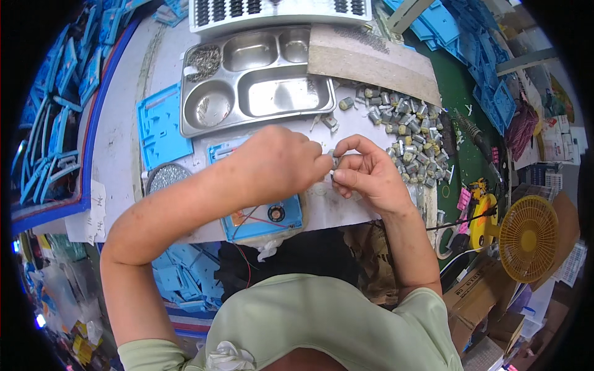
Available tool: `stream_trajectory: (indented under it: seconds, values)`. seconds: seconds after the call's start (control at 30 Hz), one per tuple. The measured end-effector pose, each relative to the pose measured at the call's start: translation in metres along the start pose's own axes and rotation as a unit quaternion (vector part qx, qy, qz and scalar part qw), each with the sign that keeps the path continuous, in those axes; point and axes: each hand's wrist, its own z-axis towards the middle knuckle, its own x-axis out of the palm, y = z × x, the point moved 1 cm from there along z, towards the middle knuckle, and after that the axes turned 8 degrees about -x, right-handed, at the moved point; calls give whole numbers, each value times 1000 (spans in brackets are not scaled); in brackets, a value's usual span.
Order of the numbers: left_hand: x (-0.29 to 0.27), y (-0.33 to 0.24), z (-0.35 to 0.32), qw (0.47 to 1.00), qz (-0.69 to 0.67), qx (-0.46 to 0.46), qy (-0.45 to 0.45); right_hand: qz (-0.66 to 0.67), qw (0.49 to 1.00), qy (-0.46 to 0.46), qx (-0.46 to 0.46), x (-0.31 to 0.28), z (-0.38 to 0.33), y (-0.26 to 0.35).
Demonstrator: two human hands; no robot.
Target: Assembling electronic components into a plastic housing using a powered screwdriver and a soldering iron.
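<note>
Pale green shirt (pixel 322 321), one, closest to the camera, behind both hands. Left hand (pixel 281 161): fingers bunched together, from where I stand can't tell whether they grip or just touch. Right hand (pixel 374 179): thumb and forefinger clamped on one small grey part (pixel 335 162), which sits right between the two hands, mostly hidden; may be a motor, can't be sure. To do this well, I'd say: hold the part steady in the right pinch, let the left fingertips do the fine work, press lightly, keep wrists low. Counts: one open blue casing (pixel 291 224), on the body side of the left hand, partly under the forearm, with one round black speaker (pixel 276 213) in it. One flat blue panel (pixel 164 127), left of the left hand. One round dish (pixel 167 177) of grey bits, beside the left forearm. One steel tray (pixel 238 79), beyond the left hand, five compartments visible, small pieces in two. One pale board (pixel 377 65), beyond the right hand. Small motors (pixel 411 123), heaped beyond and right of the right hand: dozens, overlapping, no exact count. One yellow fan (pixel 528 230), well right of the right hand.
</note>
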Motion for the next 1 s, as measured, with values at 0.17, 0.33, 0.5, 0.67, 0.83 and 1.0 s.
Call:
stream_trajectory:
  seconds: [0.17, 0.33, 0.5, 0.67, 0.83, 1.0]
  values:
    - [10, 80, 101, 934, -310, -174, 50, 29, 990, -94, -99, -18, -11, 1]
    - [61, 149, 181, 934, -71, -324, -129, -18, 989, -55, -134, -4, -4, 7]
    - [77, 147, 211, 926, 5, -354, -128, -32, 985, -82, -148, -15, -20, 11]
    - [84, 147, 218, 937, 41, -326, -123, -54, 983, -84, -152, -19, -26, 12]
    - [98, 146, 214, 940, 98, -267, -190, -98, 975, -109, -167, -24, -36, 15]
    - [85, 127, 199, 953, 106, -172, -227, -201, 963, -96, -152, -28, -41, 18]
